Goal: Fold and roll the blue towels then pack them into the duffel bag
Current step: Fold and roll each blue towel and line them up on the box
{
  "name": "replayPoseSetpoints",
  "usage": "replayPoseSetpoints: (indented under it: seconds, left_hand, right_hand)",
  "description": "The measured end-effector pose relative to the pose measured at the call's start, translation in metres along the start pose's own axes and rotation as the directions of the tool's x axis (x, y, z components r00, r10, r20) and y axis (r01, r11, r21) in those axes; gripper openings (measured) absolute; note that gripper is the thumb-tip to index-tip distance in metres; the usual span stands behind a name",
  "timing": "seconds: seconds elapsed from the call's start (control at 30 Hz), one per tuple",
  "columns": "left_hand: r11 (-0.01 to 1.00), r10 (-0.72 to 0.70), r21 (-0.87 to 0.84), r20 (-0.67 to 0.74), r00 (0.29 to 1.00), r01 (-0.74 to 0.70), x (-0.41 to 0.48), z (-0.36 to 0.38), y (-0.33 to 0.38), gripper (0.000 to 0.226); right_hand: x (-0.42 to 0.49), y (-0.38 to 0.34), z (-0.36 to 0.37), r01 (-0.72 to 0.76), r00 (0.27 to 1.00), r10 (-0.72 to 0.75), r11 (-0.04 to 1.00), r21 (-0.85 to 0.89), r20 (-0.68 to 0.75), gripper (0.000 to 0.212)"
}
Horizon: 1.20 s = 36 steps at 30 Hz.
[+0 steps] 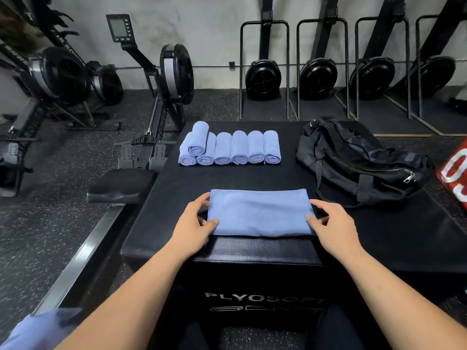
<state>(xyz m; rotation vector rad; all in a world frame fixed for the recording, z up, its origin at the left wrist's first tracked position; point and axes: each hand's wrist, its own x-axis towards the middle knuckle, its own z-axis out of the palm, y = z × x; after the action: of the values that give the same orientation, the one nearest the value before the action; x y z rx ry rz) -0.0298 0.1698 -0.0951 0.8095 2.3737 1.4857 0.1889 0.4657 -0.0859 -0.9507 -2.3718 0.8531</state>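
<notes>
A folded blue towel (260,212) lies flat near the front edge of a black plyo box (252,173). My left hand (195,224) touches the towel's left edge, thumb on top near the lower corner. My right hand (333,223) touches the right edge the same way. Several rolled blue towels (228,149) sit in a row at the back of the box, one stacked on top at the left. A black duffel bag (358,160) lies on the right of the box with its zipper partly undone.
More blue cloth (38,329) shows at the bottom left by my arm. Rowing machines (161,79) stand on the left and along the back wall. A red object (454,173) lies at the right edge. A rower seat (121,185) is beside the box.
</notes>
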Motion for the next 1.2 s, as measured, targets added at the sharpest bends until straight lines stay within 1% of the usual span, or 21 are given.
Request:
replayPoseSetpoints:
  seconds: [0.13, 0.23, 0.33, 0.43, 0.53, 0.6, 0.63, 0.7, 0.73, 0.77, 0.8, 0.83, 0.87, 0.9, 0.93, 0.97, 1.0, 1.07, 1.2]
  left_hand:
    - [0.998, 0.0, 0.07, -0.06, 0.998, 0.004, -0.015, 0.003, -0.006, 0.062]
    - [0.983, 0.06, 0.177, -0.087, 0.994, -0.044, -0.025, 0.002, -0.005, 0.053]
    - [0.965, 0.092, 0.253, -0.092, 0.991, -0.066, -0.033, 0.004, -0.003, 0.047]
    - [0.964, 0.093, 0.26, -0.128, 0.987, -0.057, -0.038, 0.007, -0.001, 0.045]
    - [0.962, 0.065, 0.272, -0.169, 0.983, -0.016, -0.039, 0.012, -0.003, 0.037]
    - [0.934, 0.053, 0.357, -0.213, 0.976, 0.027, -0.036, 0.019, 0.0, 0.037]
    - [0.9, 0.085, 0.434, -0.237, 0.968, 0.027, -0.033, 0.023, 0.002, 0.038]
    - [0.824, 0.214, 0.565, -0.245, 0.946, -0.041, -0.023, 0.034, 0.008, 0.038]
    - [0.789, 0.278, 0.607, -0.212, 0.937, -0.097, -0.016, 0.04, 0.015, 0.036]
    - [0.759, 0.311, 0.634, -0.154, 0.938, -0.148, -0.009, 0.047, 0.023, 0.035]
    - [0.743, 0.3, 0.641, -0.062, 0.952, -0.192, -0.001, 0.055, 0.031, 0.035]
    - [0.733, 0.244, 0.643, 0.056, 0.968, -0.222, 0.006, 0.064, 0.037, 0.039]
    - [0.713, 0.172, 0.657, 0.175, 0.969, -0.245, 0.011, 0.072, 0.039, 0.048]
    - [0.679, 0.097, 0.688, 0.264, 0.96, -0.258, 0.014, 0.077, 0.038, 0.058]
    - [0.643, 0.027, 0.72, 0.318, 0.948, -0.26, 0.015, 0.079, 0.034, 0.065]
    - [0.614, -0.011, 0.745, 0.337, 0.941, -0.259, 0.013, 0.078, 0.03, 0.07]
    - [0.588, -0.03, 0.766, 0.34, 0.94, -0.259, 0.011, 0.075, 0.025, 0.072]
    - [0.557, -0.052, 0.792, 0.332, 0.942, -0.249, 0.008, 0.071, 0.017, 0.075]
    - [0.526, -0.085, 0.818, 0.322, 0.943, -0.232, 0.012, 0.074, 0.021, 0.08]
  right_hand:
    - [-0.02, 0.006, 0.004, 0.02, 1.0, -0.02, 0.999, 0.031, -0.001, 0.033]
    - [-0.026, 0.009, 0.004, 0.028, 0.999, -0.027, 0.999, 0.017, -0.037, 0.03]
    - [-0.031, 0.01, 0.007, 0.049, 0.997, -0.053, 0.996, -0.069, -0.057, 0.025]
    - [-0.036, 0.013, 0.014, 0.056, 0.992, -0.074, 0.983, -0.176, -0.098, 0.02]
    - [-0.041, 0.014, 0.022, 0.005, 0.99, -0.041, 0.966, -0.258, -0.132, 0.023]
    - [-0.041, 0.009, 0.027, -0.049, 0.985, -0.007, 0.945, -0.324, -0.17, 0.029]
    - [-0.039, 0.005, 0.03, -0.047, 0.981, -0.027, 0.926, -0.375, -0.191, 0.031]
    - [-0.031, -0.008, 0.036, 0.0, 0.976, -0.096, 0.897, -0.442, -0.194, 0.035]
    - [-0.025, -0.018, 0.04, 0.043, 0.979, -0.127, 0.894, -0.446, -0.16, 0.036]
    - [-0.017, -0.028, 0.045, 0.1, 0.982, -0.159, 0.893, -0.439, -0.1, 0.036]
    - [-0.01, -0.039, 0.052, 0.161, 0.983, -0.181, 0.888, -0.432, -0.005, 0.037]
    - [-0.004, -0.047, 0.061, 0.222, 0.974, -0.187, 0.878, -0.423, 0.125, 0.042]
    - [0.0, -0.054, 0.068, 0.287, 0.947, -0.188, 0.859, -0.424, 0.26, 0.054]
    - [0.002, -0.055, 0.075, 0.339, 0.912, -0.178, 0.834, -0.436, 0.369, 0.067]
    - [0.004, -0.053, 0.079, 0.358, 0.888, -0.146, 0.816, -0.455, 0.437, 0.073]
    - [0.003, -0.048, 0.079, 0.356, 0.878, -0.114, 0.805, -0.474, 0.465, 0.072]
    - [0.002, -0.042, 0.077, 0.345, 0.883, -0.101, 0.802, -0.488, 0.458, 0.071]
    - [0.0, -0.032, 0.07, 0.317, 0.91, -0.098, 0.79, -0.525, 0.403, 0.072]
    - [0.001, -0.041, 0.072, 0.252, 0.922, -0.023, 0.796, -0.551, 0.388, 0.084]
